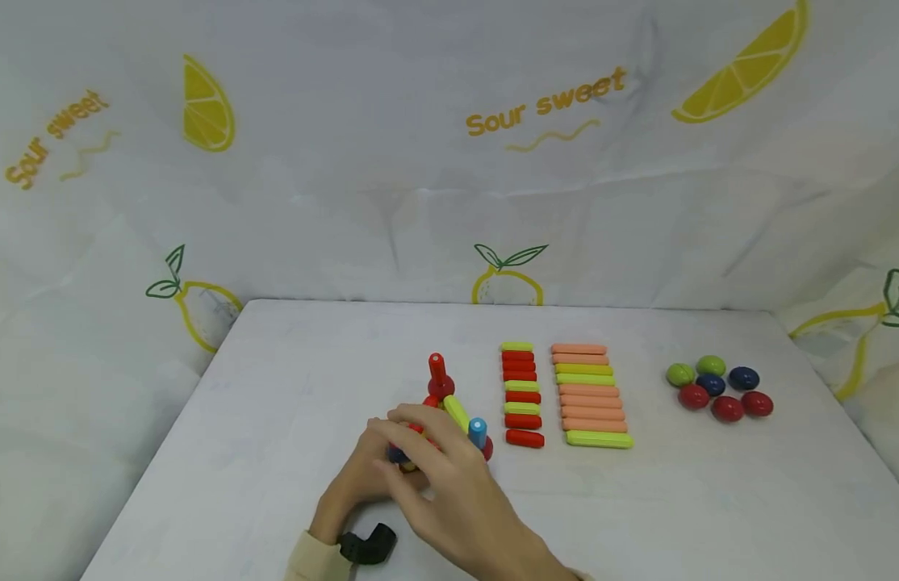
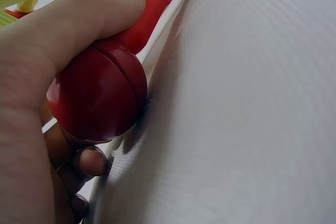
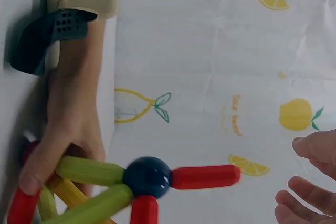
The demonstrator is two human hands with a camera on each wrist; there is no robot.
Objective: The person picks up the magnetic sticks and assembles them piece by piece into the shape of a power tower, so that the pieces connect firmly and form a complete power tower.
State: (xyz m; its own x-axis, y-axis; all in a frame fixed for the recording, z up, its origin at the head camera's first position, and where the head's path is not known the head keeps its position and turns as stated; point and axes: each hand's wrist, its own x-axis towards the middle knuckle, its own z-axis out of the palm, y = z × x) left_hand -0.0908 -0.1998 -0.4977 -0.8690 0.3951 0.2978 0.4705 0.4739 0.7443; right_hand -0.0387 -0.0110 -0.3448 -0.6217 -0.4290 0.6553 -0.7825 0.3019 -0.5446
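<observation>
Red rods [image 1: 523, 421], lime rods [image 1: 599, 439], peach rods [image 1: 593, 401], balls [image 1: 711, 384] in green, navy, red, and yellow lemon slices [image 1: 206, 121] across white cloth [image 1: 348, 161]!

We see a glossy, smooth dark-red plastic-looking ball [image 2: 97, 95], an equally shiny navy-blue plastic-looking ball [image 3: 148, 177], a satiny, ridged red plastic-looking rod [image 2: 150, 17], a matt, finely textured white cloth-covered surface [image 1: 682, 508] and a creased, matt lemon-printed white cloth backdrop [image 1: 348, 121].
</observation>
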